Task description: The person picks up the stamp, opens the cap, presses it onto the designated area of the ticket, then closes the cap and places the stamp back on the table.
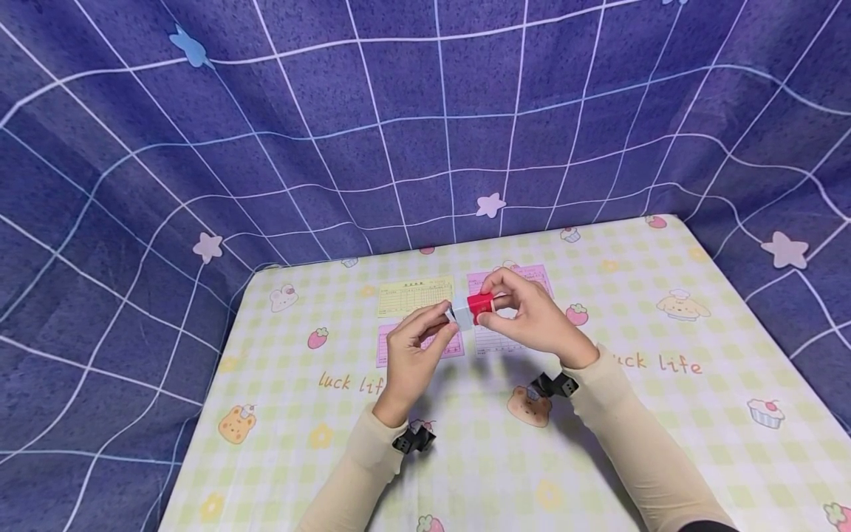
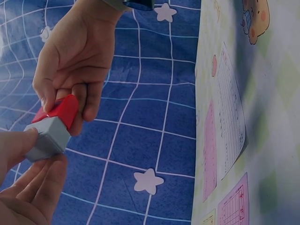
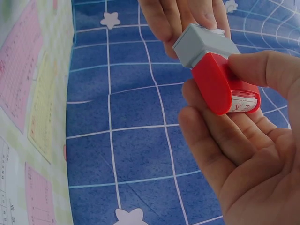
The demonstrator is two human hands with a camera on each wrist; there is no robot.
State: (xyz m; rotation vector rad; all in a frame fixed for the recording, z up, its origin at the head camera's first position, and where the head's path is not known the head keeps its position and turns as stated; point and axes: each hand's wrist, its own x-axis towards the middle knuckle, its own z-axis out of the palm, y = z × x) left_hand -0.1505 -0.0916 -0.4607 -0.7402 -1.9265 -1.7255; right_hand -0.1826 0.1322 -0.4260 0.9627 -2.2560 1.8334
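Both hands hold a small stamp with a red body [image 1: 480,307] and a grey cap [image 1: 462,313] above the middle of the table. My right hand [image 1: 535,319] grips the red body between thumb and fingers. The grey cap is pinched by my left hand [image 1: 414,351], thumb on one side and fingers on the other. Red body [image 3: 216,83] and grey cap [image 3: 205,43] touch in the right wrist view. A white label with red marks [image 3: 243,103] shows at the red body's end. Whether the cap is loose I cannot tell.
Under the hands lie a yellow form [image 1: 407,297], a pink form [image 1: 387,347] at front left, another pink form [image 1: 538,277] at back right and a white form [image 1: 495,341]. A patterned cloth [image 1: 299,421] covers the table. Behind hangs a blue curtain [image 1: 412,148].
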